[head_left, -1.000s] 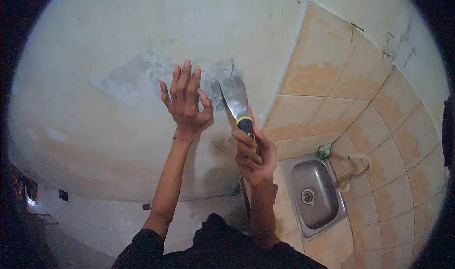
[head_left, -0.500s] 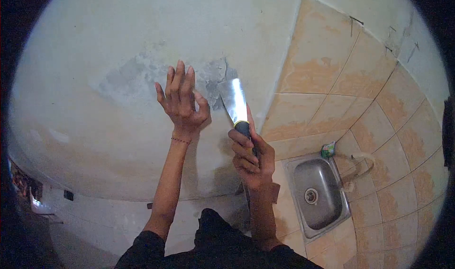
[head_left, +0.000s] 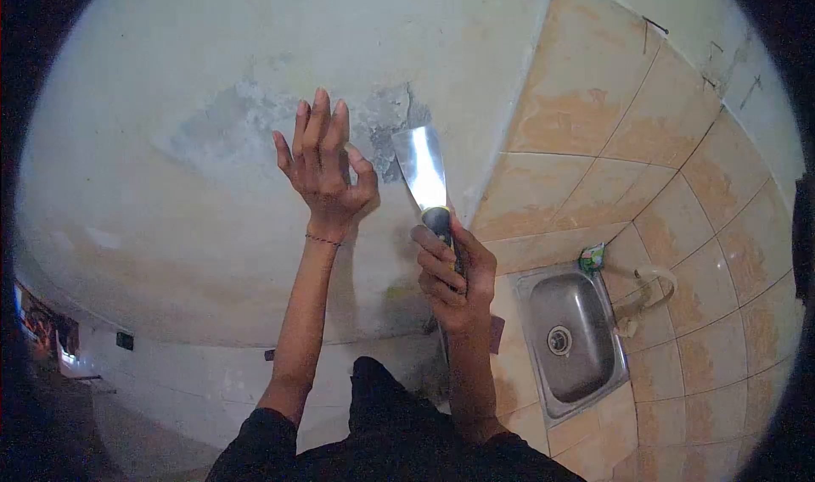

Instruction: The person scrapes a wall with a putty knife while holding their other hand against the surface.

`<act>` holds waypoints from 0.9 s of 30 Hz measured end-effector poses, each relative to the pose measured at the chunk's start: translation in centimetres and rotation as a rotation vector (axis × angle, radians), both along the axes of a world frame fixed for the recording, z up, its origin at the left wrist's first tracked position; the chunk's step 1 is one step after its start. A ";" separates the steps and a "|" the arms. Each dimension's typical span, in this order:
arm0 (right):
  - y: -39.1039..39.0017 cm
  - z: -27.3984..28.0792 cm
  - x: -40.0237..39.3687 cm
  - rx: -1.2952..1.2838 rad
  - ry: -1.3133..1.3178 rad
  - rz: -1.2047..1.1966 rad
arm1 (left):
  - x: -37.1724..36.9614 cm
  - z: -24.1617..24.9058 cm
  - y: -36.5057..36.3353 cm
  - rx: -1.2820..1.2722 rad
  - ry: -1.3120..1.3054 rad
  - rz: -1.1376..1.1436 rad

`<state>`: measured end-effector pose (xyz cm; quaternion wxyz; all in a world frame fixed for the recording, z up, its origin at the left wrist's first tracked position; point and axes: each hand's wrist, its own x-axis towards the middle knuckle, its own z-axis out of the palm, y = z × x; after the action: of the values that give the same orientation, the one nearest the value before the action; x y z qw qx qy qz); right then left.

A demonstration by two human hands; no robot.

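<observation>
From my end I see the scraper (head_left: pixel 425 176) held up against the wall (head_left: pixel 212 261), its blade (head_left: pixel 420 155) at the rough end of the grey patch (head_left: pixel 386 113), left of the sink (head_left: pixel 586 312); I can't tell whether the edge touches. The right hand (head_left: pixel 457 271) has its fingers curled round the handle (head_left: pixel 436 221). The left hand (head_left: pixel 324 172) is spread, palm to the wall and grasping nothing, though I can't confirm contact. I'd judge the scraper light and sturdy, the shiny blade stiff with a little spring and slick to grip, so the handle is where I'd take hold
</observation>
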<state>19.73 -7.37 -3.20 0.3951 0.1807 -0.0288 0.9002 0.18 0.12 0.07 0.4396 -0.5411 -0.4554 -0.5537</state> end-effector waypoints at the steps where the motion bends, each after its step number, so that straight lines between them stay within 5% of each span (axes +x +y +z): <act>1: 0.1 0.2 0.0 0.015 0.002 -0.007 | 0.0 0.0 0.0 -0.004 -0.001 0.004; 27: -0.3 1.8 1.1 -0.023 0.037 0.089 | -0.1 -0.1 0.4 0.037 0.003 0.022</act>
<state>20.78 -7.64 -1.37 0.3572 0.1936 -0.0031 0.9137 0.09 0.53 -0.01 0.4562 -0.5287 -0.4505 -0.5562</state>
